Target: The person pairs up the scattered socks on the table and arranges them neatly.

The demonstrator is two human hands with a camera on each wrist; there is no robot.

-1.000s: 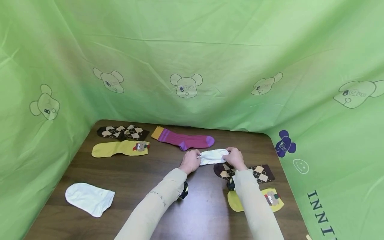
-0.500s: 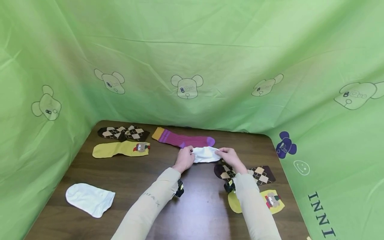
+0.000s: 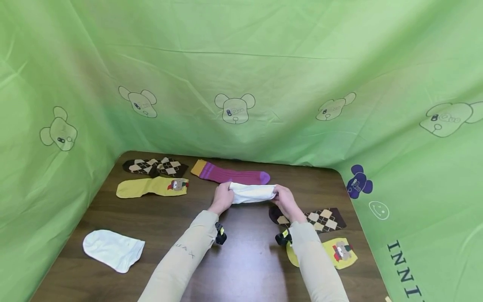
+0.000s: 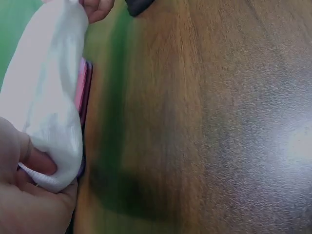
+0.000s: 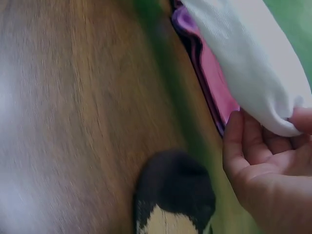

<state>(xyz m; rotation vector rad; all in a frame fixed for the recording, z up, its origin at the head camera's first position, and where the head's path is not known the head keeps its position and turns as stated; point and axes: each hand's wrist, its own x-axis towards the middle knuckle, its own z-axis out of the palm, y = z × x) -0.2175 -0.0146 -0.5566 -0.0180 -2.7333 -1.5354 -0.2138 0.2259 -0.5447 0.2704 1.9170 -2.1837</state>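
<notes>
A white sock (image 3: 252,193) is stretched between the two hands, just in front of the magenta sock (image 3: 237,176). The left hand (image 3: 222,197) pinches its left end; in the left wrist view the thumb of the left hand (image 4: 34,195) presses on the cuff. At the other end the right hand (image 3: 286,202) grips the fabric between thumb and fingers. The right wrist view shows the white sock (image 5: 253,63) hanging over part of the magenta sock (image 5: 217,83), with the fingers of the right hand (image 5: 273,165) beneath its end.
A second white sock (image 3: 113,250) lies at the left. Argyle (image 3: 154,166) and yellow (image 3: 151,187) socks lie at the back left; another argyle sock (image 3: 326,219) and yellow sock (image 3: 341,253) lie at the right, partly behind the right arm. Green cloth (image 3: 234,63) surrounds the table.
Both hands have moved left with the white sock, which now covers part of the magenta sock in the head view. The argyle sock at the right shows more of its surface.
</notes>
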